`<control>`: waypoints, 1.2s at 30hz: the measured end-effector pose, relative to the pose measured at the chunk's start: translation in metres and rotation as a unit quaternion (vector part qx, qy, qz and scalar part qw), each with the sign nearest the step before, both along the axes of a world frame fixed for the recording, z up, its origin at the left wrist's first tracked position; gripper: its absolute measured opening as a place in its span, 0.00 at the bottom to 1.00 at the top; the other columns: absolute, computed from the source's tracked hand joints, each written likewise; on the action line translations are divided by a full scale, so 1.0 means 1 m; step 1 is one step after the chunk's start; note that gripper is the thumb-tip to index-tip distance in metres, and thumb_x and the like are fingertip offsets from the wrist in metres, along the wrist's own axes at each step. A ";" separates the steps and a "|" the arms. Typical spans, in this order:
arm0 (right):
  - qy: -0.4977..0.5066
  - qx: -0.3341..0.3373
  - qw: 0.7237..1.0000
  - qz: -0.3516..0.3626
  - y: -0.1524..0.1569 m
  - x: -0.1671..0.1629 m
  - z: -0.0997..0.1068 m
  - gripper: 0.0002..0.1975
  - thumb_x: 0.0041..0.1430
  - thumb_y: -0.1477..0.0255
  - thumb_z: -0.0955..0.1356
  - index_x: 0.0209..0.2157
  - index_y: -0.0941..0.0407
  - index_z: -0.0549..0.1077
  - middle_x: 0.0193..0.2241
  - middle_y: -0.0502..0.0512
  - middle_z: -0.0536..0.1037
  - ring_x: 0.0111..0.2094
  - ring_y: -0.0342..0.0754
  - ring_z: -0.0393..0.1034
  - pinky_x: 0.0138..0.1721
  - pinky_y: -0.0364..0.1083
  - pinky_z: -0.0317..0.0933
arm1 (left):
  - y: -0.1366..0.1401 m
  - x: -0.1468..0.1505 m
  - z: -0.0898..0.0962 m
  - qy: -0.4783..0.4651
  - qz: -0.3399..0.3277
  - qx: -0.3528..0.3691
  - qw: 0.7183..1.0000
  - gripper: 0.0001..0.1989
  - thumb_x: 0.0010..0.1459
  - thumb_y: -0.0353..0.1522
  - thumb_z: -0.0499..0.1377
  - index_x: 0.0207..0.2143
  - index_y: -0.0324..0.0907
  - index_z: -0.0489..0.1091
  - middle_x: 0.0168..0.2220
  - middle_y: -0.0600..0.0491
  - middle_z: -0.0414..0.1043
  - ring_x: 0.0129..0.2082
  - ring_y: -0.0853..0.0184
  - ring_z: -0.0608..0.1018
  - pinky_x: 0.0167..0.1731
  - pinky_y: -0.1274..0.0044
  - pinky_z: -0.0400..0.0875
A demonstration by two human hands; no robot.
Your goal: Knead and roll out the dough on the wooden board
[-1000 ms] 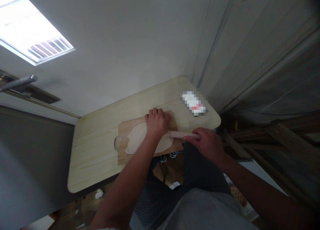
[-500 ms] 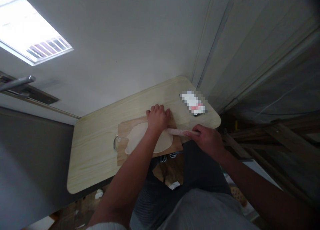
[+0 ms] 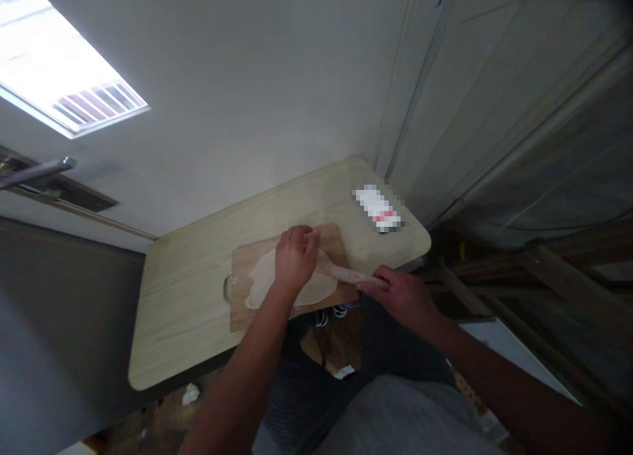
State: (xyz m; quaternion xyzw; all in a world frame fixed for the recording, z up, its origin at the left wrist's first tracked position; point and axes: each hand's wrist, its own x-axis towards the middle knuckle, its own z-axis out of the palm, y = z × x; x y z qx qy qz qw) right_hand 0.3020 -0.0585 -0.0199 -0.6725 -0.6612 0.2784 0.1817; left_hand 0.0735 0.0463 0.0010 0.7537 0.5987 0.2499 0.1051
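Note:
A flat, pale sheet of dough lies on a wooden cutting board with a metal ring handle at its left end. My left hand is over the dough's far part, fingers curled down and bunched. What is under those fingers is hidden. My right hand grips the near right end of a slim wooden rolling pin. The pin slants over the right side of the dough, and its far end runs towards my left hand, where I lose sight of it.
The board rests on a light wood-grain table with rounded corners, against a white door with a metal handle. A blurred-out white and red item lies at the table's right. Wooden beams stand to the right. Crumpled white paper is on the floor.
My left hand has drawn back towards me and left, from the board's far edge onto the dough. My right hand has moved slightly nearer and left, tilting the rolling pin more.

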 end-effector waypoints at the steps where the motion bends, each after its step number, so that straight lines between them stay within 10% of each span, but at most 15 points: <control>1: 0.000 0.000 1.000 0.001 -0.006 -0.004 -0.001 0.24 0.59 0.45 0.64 0.31 0.52 0.73 0.24 0.50 0.76 0.26 0.46 0.70 0.27 0.43 0.51 | -0.007 -0.004 -0.002 -0.006 -0.004 -0.006 1.000 0.17 0.69 0.42 0.48 0.45 0.43 0.70 0.45 0.48 0.76 0.48 0.61 0.75 0.51 0.70 0.67; 12: -0.024 0.038 0.999 0.022 -0.019 -0.012 -0.004 0.22 0.60 0.47 0.64 0.33 0.52 0.73 0.27 0.50 0.78 0.28 0.48 0.72 0.29 0.44 0.53 | -0.023 -0.006 -0.011 0.145 0.008 -0.059 0.988 0.30 0.67 0.51 0.42 0.64 0.46 0.57 0.68 0.48 0.56 0.68 0.57 0.56 0.65 0.56 0.49; 36: -0.043 0.034 0.998 0.015 -0.017 0.000 -0.015 0.26 0.59 0.44 0.63 0.29 0.53 0.73 0.26 0.53 0.77 0.27 0.49 0.71 0.29 0.45 0.54 | -0.014 0.002 -0.006 0.166 -0.005 -0.038 0.985 0.26 0.67 0.48 0.45 0.61 0.49 0.61 0.60 0.47 0.66 0.60 0.55 0.65 0.59 0.61 0.54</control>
